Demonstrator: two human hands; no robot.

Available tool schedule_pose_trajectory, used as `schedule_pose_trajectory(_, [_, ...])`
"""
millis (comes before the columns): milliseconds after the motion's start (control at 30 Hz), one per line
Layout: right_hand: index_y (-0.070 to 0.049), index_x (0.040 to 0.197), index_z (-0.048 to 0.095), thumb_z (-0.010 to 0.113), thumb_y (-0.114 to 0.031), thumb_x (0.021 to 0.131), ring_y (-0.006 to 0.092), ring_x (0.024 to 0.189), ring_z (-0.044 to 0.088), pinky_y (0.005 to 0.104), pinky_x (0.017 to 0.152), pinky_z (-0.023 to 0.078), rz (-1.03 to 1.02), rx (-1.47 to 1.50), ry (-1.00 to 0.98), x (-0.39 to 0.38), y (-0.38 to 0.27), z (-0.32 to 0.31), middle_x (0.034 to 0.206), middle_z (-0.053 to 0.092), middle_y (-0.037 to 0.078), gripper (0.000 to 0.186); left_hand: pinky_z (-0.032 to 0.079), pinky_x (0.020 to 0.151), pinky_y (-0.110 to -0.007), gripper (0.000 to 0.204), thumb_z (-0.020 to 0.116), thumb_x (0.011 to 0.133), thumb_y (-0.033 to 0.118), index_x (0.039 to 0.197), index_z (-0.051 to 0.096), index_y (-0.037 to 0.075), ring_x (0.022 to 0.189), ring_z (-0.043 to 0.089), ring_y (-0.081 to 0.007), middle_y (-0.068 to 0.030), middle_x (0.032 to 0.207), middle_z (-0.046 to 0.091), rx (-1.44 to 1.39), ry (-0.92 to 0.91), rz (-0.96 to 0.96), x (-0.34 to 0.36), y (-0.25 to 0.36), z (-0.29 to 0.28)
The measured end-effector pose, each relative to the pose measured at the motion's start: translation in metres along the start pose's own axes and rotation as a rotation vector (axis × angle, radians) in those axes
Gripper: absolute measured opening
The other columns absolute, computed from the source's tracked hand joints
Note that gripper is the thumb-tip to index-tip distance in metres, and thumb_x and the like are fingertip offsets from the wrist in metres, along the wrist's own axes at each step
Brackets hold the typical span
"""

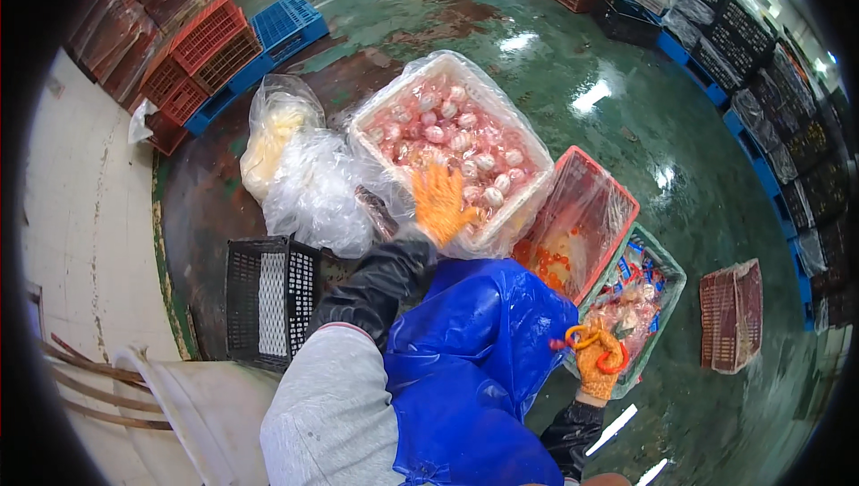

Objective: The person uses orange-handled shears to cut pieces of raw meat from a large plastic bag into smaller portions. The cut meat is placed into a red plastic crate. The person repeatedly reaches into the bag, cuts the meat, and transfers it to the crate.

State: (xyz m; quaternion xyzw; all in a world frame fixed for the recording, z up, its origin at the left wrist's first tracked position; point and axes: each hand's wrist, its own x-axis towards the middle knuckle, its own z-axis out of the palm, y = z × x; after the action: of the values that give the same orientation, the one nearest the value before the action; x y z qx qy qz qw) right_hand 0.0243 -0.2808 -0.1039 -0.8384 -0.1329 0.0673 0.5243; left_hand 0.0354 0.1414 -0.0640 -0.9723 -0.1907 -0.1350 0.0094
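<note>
My left hand (440,200), in an orange glove, lies with its fingers spread over the near side of a white crate (530,210). The crate is lined with clear plastic and holds many round pink-and-white wrapped pieces (461,141). At the lower right my right hand (598,362), also gloved in orange, is closed on a curled orange-and-red strip (582,339), whose exact kind I cannot make out. That hand is over the near end of a green crate (673,282) with blue-and-red wrappers and a plastic bag of pieces inside.
Between those crates stands a red crate (617,183) with plastic and orange bits in it. A black crate (253,325) and clear plastic bags (318,186) are to my left. A brown crate (731,316) sits farther right. Stacked crates on blue pallets (234,74) line both sides.
</note>
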Motion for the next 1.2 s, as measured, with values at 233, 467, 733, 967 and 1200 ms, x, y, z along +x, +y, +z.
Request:
schedule_pose_trajectory(233, [0.0, 0.11, 0.051, 0.054, -0.012, 0.084, 0.0171, 0.085, 0.057, 0.0253, 0.077, 0.047, 0.393, 1.167, 0.103, 0.004, -0.048, 0.012, 0.099, 0.058, 0.012, 0.029, 0.018, 0.098, -0.058, 0.037, 0.053, 0.075, 0.039, 0.104, 0.061, 0.017, 0.111, 0.046, -0.0306, -0.0148, 0.112, 0.055, 0.091, -0.375, 0.097, 0.015, -0.051, 0.018])
schedule_pose_trajectory(467, [-0.006, 0.121, 0.047, 0.054, -0.006, 0.083, 0.0115, 0.071, 0.056, 0.0254, 0.061, 0.048, 0.405, 0.828, 0.004, 0.017, -0.088, 0.024, 0.094, 0.057, 0.009, 0.039, 0.046, 0.077, -0.036, 0.022, 0.057, 0.08, 0.016, 0.1, 0.059, 0.006, 0.09, 0.057, -0.0292, -0.014, 0.096, 0.059, -0.774, 0.113, 0.197, 0.005, -0.021, -0.002])
schedule_pose_trajectory(733, [-0.008, 0.129, 0.042, 0.057, -0.013, 0.082, 0.0242, 0.081, 0.058, 0.0327, 0.07, 0.046, -0.33, -0.297, 0.28, 0.051, -0.178, 0.073, 0.098, 0.06, 0.015, 0.049, 0.046, 0.079, -0.034, 0.025, 0.055, 0.085, 0.017, 0.106, 0.057, 0.004, 0.09, 0.058, -0.0232, -0.0122, 0.1, 0.06, -1.423, -0.355, 0.071, -0.02, 0.056, -0.076])
schedule_pose_trajectory(967, [-0.006, 0.122, 0.047, 0.057, -0.024, 0.085, 0.02, 0.078, 0.056, 0.0313, 0.069, 0.047, 0.16, 1.092, -0.126, 0.052, -0.111, 0.069, 0.09, 0.058, 0.008, 0.042, 0.045, 0.08, -0.029, 0.028, 0.052, 0.088, 0.014, 0.113, 0.053, 0.001, 0.093, 0.055, -0.0155, -0.0089, 0.106, 0.057, -1.487, -0.301, 0.306, -0.032, 0.07, -0.067])
schedule_pose_trajectory(1200, [-0.007, 0.122, 0.044, 0.052, -0.026, 0.088, 0.013, 0.066, 0.055, 0.0259, 0.053, 0.047, 0.057, 0.784, 0.079, 0.049, -0.126, 0.076, 0.086, 0.054, 0.005, 0.039, 0.043, 0.083, -0.029, 0.025, 0.051, 0.089, 0.019, 0.108, 0.051, 0.002, 0.097, 0.051, -0.0147, -0.0083, 0.105, 0.054, -1.619, -0.256, 0.384, -0.041, 0.101, -0.087])
